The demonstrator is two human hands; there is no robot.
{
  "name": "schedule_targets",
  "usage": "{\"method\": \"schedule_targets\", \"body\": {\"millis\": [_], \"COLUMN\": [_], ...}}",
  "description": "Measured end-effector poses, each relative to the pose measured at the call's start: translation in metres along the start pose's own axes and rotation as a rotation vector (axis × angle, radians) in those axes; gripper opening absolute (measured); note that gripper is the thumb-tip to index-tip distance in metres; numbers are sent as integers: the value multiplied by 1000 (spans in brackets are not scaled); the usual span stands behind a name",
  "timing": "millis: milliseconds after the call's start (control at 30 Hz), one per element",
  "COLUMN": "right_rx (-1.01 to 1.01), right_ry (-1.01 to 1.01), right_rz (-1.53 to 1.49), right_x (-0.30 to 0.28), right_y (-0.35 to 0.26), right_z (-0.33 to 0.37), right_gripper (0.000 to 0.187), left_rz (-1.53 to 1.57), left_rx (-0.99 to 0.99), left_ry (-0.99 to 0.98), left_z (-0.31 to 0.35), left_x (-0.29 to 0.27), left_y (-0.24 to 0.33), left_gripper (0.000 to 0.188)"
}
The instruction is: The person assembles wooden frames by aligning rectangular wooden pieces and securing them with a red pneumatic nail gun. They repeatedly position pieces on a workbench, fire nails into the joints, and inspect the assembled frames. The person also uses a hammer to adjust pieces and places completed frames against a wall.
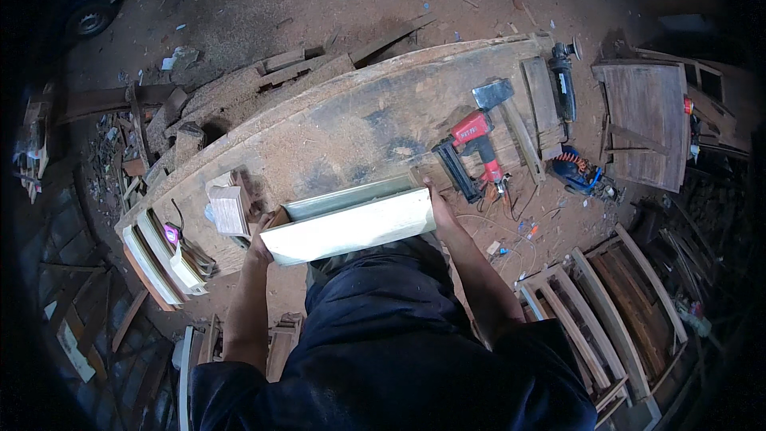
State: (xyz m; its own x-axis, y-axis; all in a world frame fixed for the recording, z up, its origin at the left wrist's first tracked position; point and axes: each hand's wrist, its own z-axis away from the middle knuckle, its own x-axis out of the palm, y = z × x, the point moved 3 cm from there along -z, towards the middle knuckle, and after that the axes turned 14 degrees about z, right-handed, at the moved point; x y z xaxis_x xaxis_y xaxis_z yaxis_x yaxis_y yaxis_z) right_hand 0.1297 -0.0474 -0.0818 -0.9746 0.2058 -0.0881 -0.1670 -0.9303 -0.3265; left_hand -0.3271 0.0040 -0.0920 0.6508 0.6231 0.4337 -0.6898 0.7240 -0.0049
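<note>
I hold a wooden drawer (351, 227) with a pale, long front panel at the near edge of the workbench, close in front of my body. My left hand (262, 241) is closed on its left end and my right hand (435, 203) on its right end. The drawer's hollow shows behind the front panel; its bottom is hidden. Just left of my left hand, a small stack of wood pieces (230, 207) sits on the bench. To the right of the drawer lies a red and black nail gun (477, 140).
The wooden workbench (319, 144) carries a dark power tool (565, 88) and wood strips (542, 100) at its right end. Pale curved pieces (159, 255) and a purple tape measure (171, 233) lie at left. Wooden frames (598, 311) stand behind right; scrap wood (279, 72) lies beyond.
</note>
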Motion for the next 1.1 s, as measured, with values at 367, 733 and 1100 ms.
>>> {"method": "schedule_targets", "body": {"millis": [367,733,1100], "right_rx": [43,-159,-435], "right_ry": [-33,206,451], "right_rz": [-174,25,394], "right_x": [3,-9,12], "right_y": [-12,6,-40], "right_z": [30,11,43], "right_gripper": [78,76,79], "left_rz": [-32,40,54], "left_rx": [-94,-150,-105], "left_ry": [73,12,34], "left_z": [-23,-24,-32], "left_x": [-16,-17,-20], "left_y": [7,5,-2], "left_gripper": [52,53,59]}}
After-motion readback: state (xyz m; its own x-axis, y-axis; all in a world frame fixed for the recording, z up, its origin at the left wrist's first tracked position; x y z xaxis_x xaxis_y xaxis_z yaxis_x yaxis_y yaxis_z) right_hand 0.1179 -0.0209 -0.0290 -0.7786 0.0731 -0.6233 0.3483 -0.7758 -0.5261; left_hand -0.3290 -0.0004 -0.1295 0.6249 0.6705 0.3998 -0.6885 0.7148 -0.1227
